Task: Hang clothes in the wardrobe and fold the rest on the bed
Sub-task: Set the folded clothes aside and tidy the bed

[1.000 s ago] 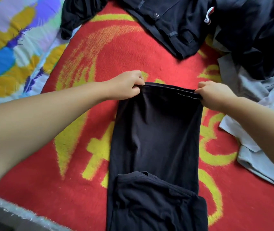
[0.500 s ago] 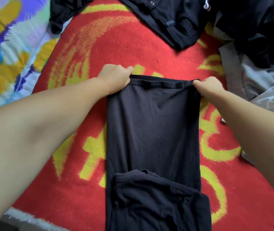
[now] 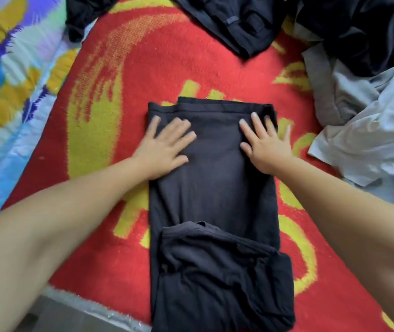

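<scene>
A black garment (image 3: 215,192) lies folded into a long strip on the red and yellow blanket (image 3: 143,68), its far end doubled over and its near end bunched in loose folds. My left hand (image 3: 164,147) lies flat with spread fingers on the left side of the folded far end. My right hand (image 3: 265,144) lies flat on the right side, its outer fingers reaching past the cloth's edge onto the blanket. Neither hand grips anything.
Dark clothes (image 3: 234,20) lie heaped at the far edge of the blanket. Pale grey and white garments (image 3: 368,121) are piled on the right. A colourful patterned sheet (image 3: 11,80) covers the bed on the left. The bed's near edge (image 3: 90,307) runs along the lower left.
Both hands pinched the far hem, carried it away from me and laid it down. They have let go and now rest flat on the folded end.
</scene>
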A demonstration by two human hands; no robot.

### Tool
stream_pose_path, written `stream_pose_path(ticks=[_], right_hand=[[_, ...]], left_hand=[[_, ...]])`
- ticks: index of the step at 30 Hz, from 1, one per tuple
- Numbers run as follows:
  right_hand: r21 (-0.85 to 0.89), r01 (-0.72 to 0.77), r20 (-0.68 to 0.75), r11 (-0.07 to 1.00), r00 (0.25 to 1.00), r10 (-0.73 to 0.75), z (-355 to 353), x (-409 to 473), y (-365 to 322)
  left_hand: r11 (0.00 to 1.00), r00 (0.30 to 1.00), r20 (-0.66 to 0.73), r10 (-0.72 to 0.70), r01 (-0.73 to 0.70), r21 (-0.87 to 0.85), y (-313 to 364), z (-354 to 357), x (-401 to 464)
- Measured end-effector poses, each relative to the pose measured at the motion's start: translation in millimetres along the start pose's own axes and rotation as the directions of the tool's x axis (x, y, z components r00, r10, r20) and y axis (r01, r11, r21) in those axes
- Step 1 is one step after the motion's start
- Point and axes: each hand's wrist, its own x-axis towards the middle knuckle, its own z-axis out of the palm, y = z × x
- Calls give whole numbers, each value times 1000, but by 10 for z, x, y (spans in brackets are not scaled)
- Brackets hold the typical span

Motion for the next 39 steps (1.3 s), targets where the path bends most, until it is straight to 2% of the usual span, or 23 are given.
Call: stream_pose_path(ticks=[2, 3, 4, 5, 7, 9, 11, 12, 13, 15, 16, 19, 22, 25, 27, 28, 29, 31, 32, 35, 37, 39], right_hand=[[79, -124, 38, 989, 992, 121, -73, 50, 52], [116, -148, 53, 982, 988, 143, -139, 20, 56], [131, -133, 38, 982, 991, 129, -178, -57, 45], [123, -70, -7, 990, 997, 72, -206, -184, 24], [85, 145, -113, 986, 984, -135, -223, -632, -60], [87, 368, -176, 926, 920, -349, -86, -1286, -182], [47, 540, -184, 840, 832, -524, 238, -2026, -308], [-5, 594, -128, 804, 797, -590, 431, -2354, -355], [-57, 623, -26, 780, 780, -625, 625, -2630, -385], [-98, 614, 208, 783, 782, -587, 903, -2932, -405], [-120, 586, 244, 801, 800, -549, 1013, -2973, -394], [-168, 494, 228, 853, 861, -454, 1154, -2903, -399], [-146, 492, 301, 858, 849, -435, 1090, -2847, -474], [-90, 547, 456, 832, 765, -454, 892, -2881, -464], [26, 550, 583, 835, 670, -459, 674, -2889, -442], [108, 521, 616, 846, 633, -469, 548, -2866, -419], [178, 483, 614, 858, 627, -480, 415, -2794, -383], [244, 379, 534, 893, 716, -450, 107, -2527, -286], [259, 322, 471, 911, 781, -410, -38, -2351, -225], [304, 199, 204, 932, 942, -268, -309, -1782, -52], [369, 122, 86, 921, 983, -164, -344, -1466, -14], [437, 50, 16, 898, 998, -63, -282, -1257, -44]], left_hand=[[918, 932, 83, -353, 363, -162, -141, -28, 71], [870, 898, 72, -434, 439, -225, -179, -85, 76], [871, 901, 5, -433, 420, -254, -152, -143, 24], [914, 928, -118, -353, 315, -256, -47, -186, -84], [979, 946, -321, -53, -13, -202, 288, -212, -472], [944, 917, -346, 197, -273, -187, 757, -95, -1105], [905, 903, -250, 350, -395, -157, 1202, 121, -1757], [905, 909, -159, 384, -405, -130, 1372, 237, -2014], [914, 924, -41, 381, -383, -130, 1498, 347, -2205], [946, 929, 203, 308, -277, -170, 1667, 515, -2394], [958, 923, 281, 264, -218, -186, 1747, 552, -2417], [983, 934, 332, 134, -82, -167, 1981, 505, -2385], [967, 919, 376, 120, -23, -253, 2045, 381, -2383], [915, 831, 511, 221, 5, -404, 1973, 166, -2423], [813, 741, 593, 314, 112, -571, 1861, 0, -2449], [749, 715, 600, 359, 162, -642, 1768, -97, -2431], [687, 715, 589, 376, 211, -695, 1651, -192, -2370], [547, 782, 535, 318, 310, -778, 1365, -363, -2177], [506, 815, 531, 232, 365, -782, 1206, -416, -2046], [525, 880, 466, -89, 439, -729, 786, -516, -1566], [475, 884, 355, -305, 464, -748, 606, -483, -1260], [417, 835, 252, -490, 478, -774, 532, -411, -1010]])
